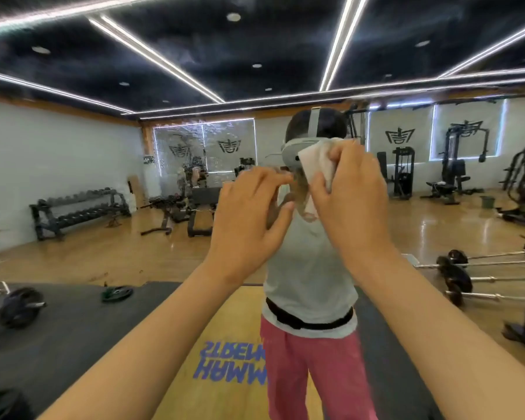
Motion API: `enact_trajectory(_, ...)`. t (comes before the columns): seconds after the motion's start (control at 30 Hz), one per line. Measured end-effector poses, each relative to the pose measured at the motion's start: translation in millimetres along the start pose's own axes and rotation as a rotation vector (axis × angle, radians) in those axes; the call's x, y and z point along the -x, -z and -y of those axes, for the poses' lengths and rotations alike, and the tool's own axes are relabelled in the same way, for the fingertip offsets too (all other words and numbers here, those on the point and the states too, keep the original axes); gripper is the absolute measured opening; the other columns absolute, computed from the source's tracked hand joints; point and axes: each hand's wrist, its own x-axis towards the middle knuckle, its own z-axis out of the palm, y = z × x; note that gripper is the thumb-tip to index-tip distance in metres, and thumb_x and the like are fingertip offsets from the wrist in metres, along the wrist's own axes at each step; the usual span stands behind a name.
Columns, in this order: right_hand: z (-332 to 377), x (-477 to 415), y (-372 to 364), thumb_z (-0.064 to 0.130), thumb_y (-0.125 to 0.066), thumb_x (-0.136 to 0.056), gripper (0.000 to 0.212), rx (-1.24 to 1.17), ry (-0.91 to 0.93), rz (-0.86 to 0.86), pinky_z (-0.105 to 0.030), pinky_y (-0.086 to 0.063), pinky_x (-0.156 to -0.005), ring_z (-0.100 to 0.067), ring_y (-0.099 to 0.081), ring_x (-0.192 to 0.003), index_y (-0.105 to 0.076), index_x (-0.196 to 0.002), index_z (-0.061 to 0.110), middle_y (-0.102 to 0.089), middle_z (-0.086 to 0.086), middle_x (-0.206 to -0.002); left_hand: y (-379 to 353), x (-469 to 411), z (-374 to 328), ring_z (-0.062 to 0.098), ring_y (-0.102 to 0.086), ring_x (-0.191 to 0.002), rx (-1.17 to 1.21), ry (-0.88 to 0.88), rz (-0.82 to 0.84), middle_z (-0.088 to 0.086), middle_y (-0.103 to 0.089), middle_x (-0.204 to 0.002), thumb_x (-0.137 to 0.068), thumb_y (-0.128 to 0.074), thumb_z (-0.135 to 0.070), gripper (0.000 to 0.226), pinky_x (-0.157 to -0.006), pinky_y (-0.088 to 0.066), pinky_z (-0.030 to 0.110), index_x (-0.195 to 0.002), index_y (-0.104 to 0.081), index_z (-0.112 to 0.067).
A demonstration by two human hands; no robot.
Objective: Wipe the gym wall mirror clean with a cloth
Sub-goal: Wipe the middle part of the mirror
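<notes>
Head view: both bare forearms reach up and forward, at the middle of the scene. The right hand (350, 192) grips a white crumpled cloth (317, 163), its fingers (344, 153) and thumb curled round it, against the large gym wall mirror (73, 140). The left hand (249, 213), just left of the cloth, holds nothing, its fingers loosely spread; whether they touch the glass I cannot tell. The mirror reflects a person in a grey top, a black dumbbell rack (79, 209) at far left, steel barbells (467, 271) at right, a glossy wooden floor (134, 253) and a dark ceiling crossed by light strips (164, 56).
</notes>
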Motion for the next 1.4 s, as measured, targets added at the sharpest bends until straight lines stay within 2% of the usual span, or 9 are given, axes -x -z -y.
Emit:
enact_trajectory(0.17,9.4,4.3,2.9,0.010,-0.056,-0.094,0.020,0.089,-0.042,0.069,-0.024,-0.031,-0.074,-0.014,-0.041,-0.091,-0.049,-0.113,0.005,-0.046,-0.002,-0.103,17.7,29.8,55.6,0.025,-0.041,-0.125,-0.189,0.163,-0.137,0.012,-0.050,-0.135,-0.093,-0.050,-0.026,0.046,-0.104,-0.027,0.037,-0.136,-0.051,-0.008)
enact_trajectory(0.37,11.3,12.8,-10.3,0.005,-0.057,-0.094,0.024,0.278,-0.002,0.104,-0.023,-0.027,-0.071,-0.026,-0.049,-0.096,-0.052,-0.116,0.002,-0.055,-0.015,-0.107,28.5,41.4,105.2,0.028,-0.035,-0.132,-0.342,0.288,-0.247,0.016,-0.045,-0.142,-0.097,-0.045,-0.026,0.049,-0.116,-0.009,0.026,-0.139,-0.043,-0.001)
enact_trajectory(0.43,12.9,16.5,-15.3,0.005,-0.060,-0.092,0.026,0.296,0.018,0.102,-0.019,-0.022,-0.071,-0.026,-0.049,-0.092,-0.053,-0.117,0.002,-0.055,-0.015,-0.104,22.1,48.4,111.1,0.028,-0.033,-0.135,-0.381,0.307,-0.237,0.016,-0.043,-0.145,-0.097,-0.043,-0.026,0.051,-0.117,-0.013,0.034,-0.141,-0.042,-0.001)
enact_trajectory(0.5,13.2,19.7,-16.7,0.006,-0.062,-0.090,0.029,0.287,0.036,0.103,-0.023,-0.027,-0.070,-0.028,-0.050,-0.091,-0.053,-0.118,0.001,-0.055,-0.017,-0.104,13.1,57.0,113.9,0.025,-0.026,-0.142,-0.418,0.294,-0.206,0.015,-0.036,-0.152,-0.097,-0.040,-0.026,0.056,-0.118,-0.012,0.039,-0.146,-0.036,-0.002)
enact_trajectory(0.6,12.2,24.1,-15.8,0.007,-0.068,-0.086,0.041,0.229,0.062,0.091,-0.030,-0.034,-0.069,-0.033,-0.049,-0.092,-0.052,-0.122,0.000,-0.053,-0.021,-0.103,6.8,61.7,119.4,0.023,-0.019,-0.148,-0.437,0.280,-0.190,0.014,-0.030,-0.157,-0.096,-0.035,-0.027,0.060,-0.120,-0.010,0.040,-0.150,-0.029,-0.002)
enact_trajectory(0.7,9.3,30.7,-16.3,0.010,-0.071,-0.083,0.050,0.219,0.097,0.104,-0.029,-0.034,-0.073,-0.027,-0.039,-0.097,-0.049,-0.126,0.001,-0.051,-0.021,-0.107,6.1,61.5,120.9,0.023,-0.019,-0.148,-0.468,0.279,-0.191,0.015,-0.030,-0.158,-0.098,-0.030,-0.029,0.060,-0.121,-0.010,0.040,-0.151,-0.028,-0.002)
enact_trajectory(1.0,-1.8,22.0,-16.8,-0.003,-0.069,-0.078,0.045,0.181,0.204,0.075,-0.025,-0.036,-0.078,-0.030,-0.043,-0.099,-0.054,-0.120,-0.002,-0.052,-0.022,-0.105,5.2,64.2,120.1,0.024,-0.021,-0.147,-0.502,0.269,-0.199,0.014,-0.031,-0.157,-0.097,-0.032,-0.030,0.060,-0.119,-0.012,0.041,-0.151,-0.029,-0.003)
enact_trajectory(1.17,-5.3,-4.2,-2.0,0.001,-0.063,-0.083,0.033,0.244,0.135,0.055,-0.028,-0.039,-0.075,-0.033,-0.049,-0.103,-0.056,-0.115,0.001,-0.053,-0.020,-0.109,4.9,66.2,123.6,0.025,-0.023,-0.147,-0.465,0.267,-0.196,0.014,-0.030,-0.158,-0.096,-0.034,-0.029,0.061,-0.119,-0.013,0.043,-0.152,-0.029,-0.004)
enact_trajectory(1.4,24.9,-19.8,-24.6,0.021,-0.052,-0.098,0.035,0.229,-0.070,-0.090,-0.024,-0.033,-0.087,-0.028,-0.047,-0.110,-0.048,-0.129,0.007,-0.049,-0.017,-0.123,12.1,62.4,123.2,0.027,-0.026,-0.144,-0.382,0.224,-0.178,0.016,-0.036,-0.154,-0.096,-0.039,-0.031,0.059,-0.120,-0.009,0.040,-0.149,-0.034,-0.002)
